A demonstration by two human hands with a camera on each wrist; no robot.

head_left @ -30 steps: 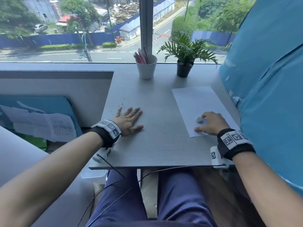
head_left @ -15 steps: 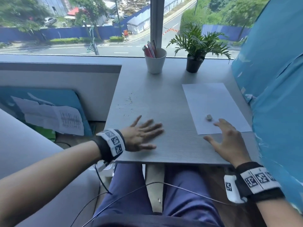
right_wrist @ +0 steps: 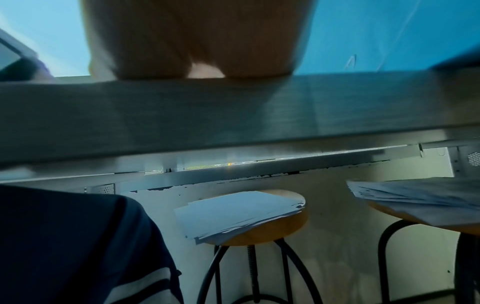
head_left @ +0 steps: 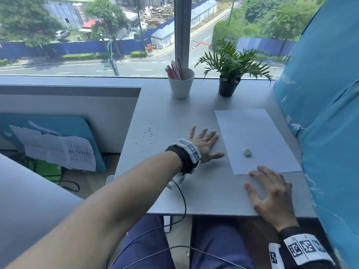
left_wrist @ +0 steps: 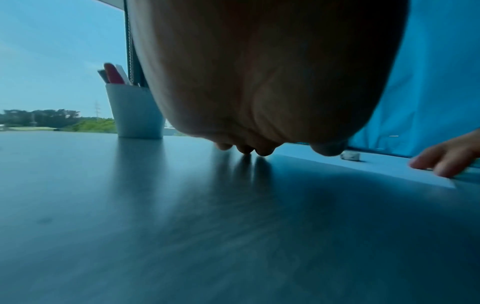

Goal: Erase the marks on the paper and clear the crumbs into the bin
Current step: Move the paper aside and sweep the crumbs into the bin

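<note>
The grey desk (head_left: 174, 117) carries a white sheet of paper (head_left: 250, 131) on its right half, lying flat, with a small grey eraser (head_left: 247, 152) resting loose on the sheet's near portion, touched by neither hand. The left hand (head_left: 204, 144) lies palm down on the desk just left of the paper's edge, fingers straight and spread, thumb pointing toward the sheet; it holds nothing. From the left wrist view the fingertips (left_wrist: 263, 151) meet the desk surface, and the eraser (left_wrist: 350, 155) shows beyond them on the paper (left_wrist: 376, 166). The right hand (head_left: 272, 193) sits at the desk's near right corner, fingers splayed and slightly bent, empty, with the forefinger tip at the paper's near edge (whether it touches the sheet cannot be told). The right wrist view shows only the heel of the right hand (right_wrist: 197, 41) over the desk edge (right_wrist: 233, 115), and below it two wooden stools (right_wrist: 259, 226) bearing stacked papers. A scatter of dark crumbs (head_left: 148, 133) lies on the desk left of the left hand, well apart from the paper. At the rear of the desk stand a white cup (head_left: 181, 84) of pens and a potted plant (head_left: 229, 74), side by side before the window. Blue sheeting (head_left: 326, 113) hangs along the right.
</note>
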